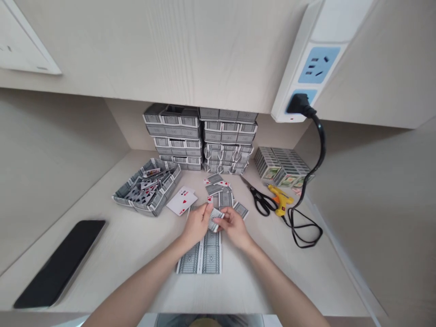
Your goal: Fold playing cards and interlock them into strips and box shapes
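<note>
Between my two hands is a grey-backed playing card [214,219], held up with its patterned back toward me. My left hand [198,223] grips its left side with the thumb on top. On the right side, my right hand [233,225] pinches the same card between thumb and fingers. Below them lies a flat panel of joined playing cards [200,259], partly covered by the hands. Loose folded cards [225,198] are scattered just beyond my fingers. Two larger face-up cards [182,200] rest to the left.
A card-built tray [155,209] full of loose cards stands at left, near a black phone-like slab [61,263]. Stacked card boxes [228,131] line the back. Black-handled scissors [262,202], a yellow glue gun [281,202] with a cord, and card packs [277,165] are at right.
</note>
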Motion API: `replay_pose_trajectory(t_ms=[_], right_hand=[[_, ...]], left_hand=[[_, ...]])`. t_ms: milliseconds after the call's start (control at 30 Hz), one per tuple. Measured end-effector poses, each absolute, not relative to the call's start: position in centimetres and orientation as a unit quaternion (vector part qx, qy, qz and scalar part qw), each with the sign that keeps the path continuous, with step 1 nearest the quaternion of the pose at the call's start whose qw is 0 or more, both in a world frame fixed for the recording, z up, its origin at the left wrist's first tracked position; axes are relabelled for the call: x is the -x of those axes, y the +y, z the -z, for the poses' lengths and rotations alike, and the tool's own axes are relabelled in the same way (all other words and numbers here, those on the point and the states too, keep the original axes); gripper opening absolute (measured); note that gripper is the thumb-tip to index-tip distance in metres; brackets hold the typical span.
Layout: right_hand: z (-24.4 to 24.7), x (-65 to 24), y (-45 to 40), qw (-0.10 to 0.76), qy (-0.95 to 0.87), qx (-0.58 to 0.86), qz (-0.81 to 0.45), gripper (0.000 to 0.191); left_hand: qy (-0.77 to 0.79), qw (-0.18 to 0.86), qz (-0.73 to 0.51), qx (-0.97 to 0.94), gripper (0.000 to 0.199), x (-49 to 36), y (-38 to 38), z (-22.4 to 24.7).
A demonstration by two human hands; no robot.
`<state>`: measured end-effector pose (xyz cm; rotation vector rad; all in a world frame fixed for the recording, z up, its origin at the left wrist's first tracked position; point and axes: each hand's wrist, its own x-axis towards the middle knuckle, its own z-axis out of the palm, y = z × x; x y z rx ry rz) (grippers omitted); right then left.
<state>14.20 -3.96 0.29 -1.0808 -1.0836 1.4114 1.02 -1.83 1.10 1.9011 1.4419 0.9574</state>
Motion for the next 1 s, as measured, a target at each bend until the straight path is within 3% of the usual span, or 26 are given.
replay_pose_trajectory(t_ms=[167,333,433,533,667,1000], right_hand=[[0.1,-14.0,-4.6,0.449,-0.529,0.511,-0.508,0.027],[-0.1,-14.2,-4.7,0.425,-0.580,0.558,-0.414,0.024],[-0.1,-14.1,-4.6,0.439,-0.540,0.519,-0.496,0.029],[-0.4,-13.8,-4.4,0.455,-0.484,0.458,-0.590,0.036],[-1.2,-14.1,-4.2,0.500,-0.440,0.404,-0.627,0.041],[-0.8,-14.5,-3.8,0.461,-0.441,0.447,-0.627,0.043]], left_hand=[[0.531,0.236,-0.330,-0.744,0.042,-1.1,-1.7,-1.3],[0.549,0.122,-0.278,-0.779,0.037,-1.1,-1.8,-1.6],[0.557,0.138,-0.294,-0.764,0.037,-0.8,-1.6,-1.6],[0.569,0.253,-0.339,-0.705,0.039,-0.3,-1.3,-1.6],[0.541,0.396,-0.358,-0.651,0.040,0.1,-1.1,-1.9],[0.509,0.239,-0.302,-0.770,0.031,-0.6,-1.9,-1.9]])
